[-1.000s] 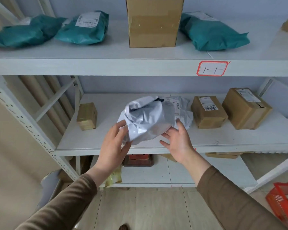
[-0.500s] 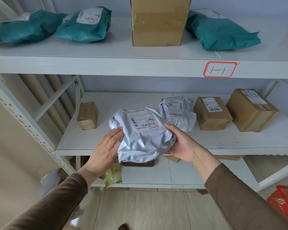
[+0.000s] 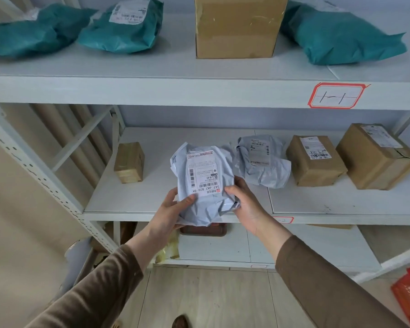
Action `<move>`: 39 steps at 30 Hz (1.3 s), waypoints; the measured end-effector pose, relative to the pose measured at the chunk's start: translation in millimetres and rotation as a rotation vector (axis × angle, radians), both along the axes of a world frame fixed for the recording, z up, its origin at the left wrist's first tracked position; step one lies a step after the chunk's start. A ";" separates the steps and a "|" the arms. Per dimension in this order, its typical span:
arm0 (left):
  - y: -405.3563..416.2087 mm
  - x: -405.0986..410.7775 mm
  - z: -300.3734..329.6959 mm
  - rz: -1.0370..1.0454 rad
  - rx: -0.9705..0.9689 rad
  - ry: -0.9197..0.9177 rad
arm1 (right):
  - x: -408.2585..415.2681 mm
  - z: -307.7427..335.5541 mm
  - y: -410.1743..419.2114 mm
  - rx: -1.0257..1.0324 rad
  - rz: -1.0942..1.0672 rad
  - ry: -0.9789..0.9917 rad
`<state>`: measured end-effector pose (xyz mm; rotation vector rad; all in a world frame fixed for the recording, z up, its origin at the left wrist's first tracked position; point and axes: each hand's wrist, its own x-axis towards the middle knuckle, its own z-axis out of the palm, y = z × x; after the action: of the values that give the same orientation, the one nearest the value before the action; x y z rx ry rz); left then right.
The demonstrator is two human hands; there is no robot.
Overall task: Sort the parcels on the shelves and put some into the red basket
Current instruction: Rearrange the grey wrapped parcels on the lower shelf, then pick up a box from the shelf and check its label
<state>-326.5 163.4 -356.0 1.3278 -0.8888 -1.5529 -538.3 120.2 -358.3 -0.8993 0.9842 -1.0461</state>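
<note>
Rotated upright since earlier: grey parcel [image 3: 202, 183] | left hand [image 3: 173, 210], right hand [image 3: 245, 204] grip pinching its lower sides

The white label [image 3: 202, 171] on the grey parcel [image 3: 200, 185] reads "347 JA2 826-BK" (upside down from this view), above barcodes and print too small to read. A red-bordered tag [image 3: 336, 95] on the upper shelf edge [image 3: 152, 89] bears handwritten "1-1". Other parcel labels are illegible.

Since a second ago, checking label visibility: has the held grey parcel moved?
Yes. The grey parcel has turned label-up and come down toward the middle shelf's front edge, held in both hands.
</note>
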 end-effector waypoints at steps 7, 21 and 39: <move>-63.9 18.4 -21.0 0.084 0.047 0.003 | 25.4 -26.5 -65.3 0.143 0.063 0.354; -203.1 20.0 -53.6 -0.036 0.111 0.038 | 53.3 -49.1 -173.8 0.165 -0.342 0.452; -204.1 191.5 -27.3 0.236 -0.250 -0.662 | 236.0 -24.6 -176.8 -0.389 0.023 0.762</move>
<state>-135.1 -40.8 -383.3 1.7137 -1.2235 -0.7853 -302.2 -56.6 -382.9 -1.6987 1.4073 -0.8943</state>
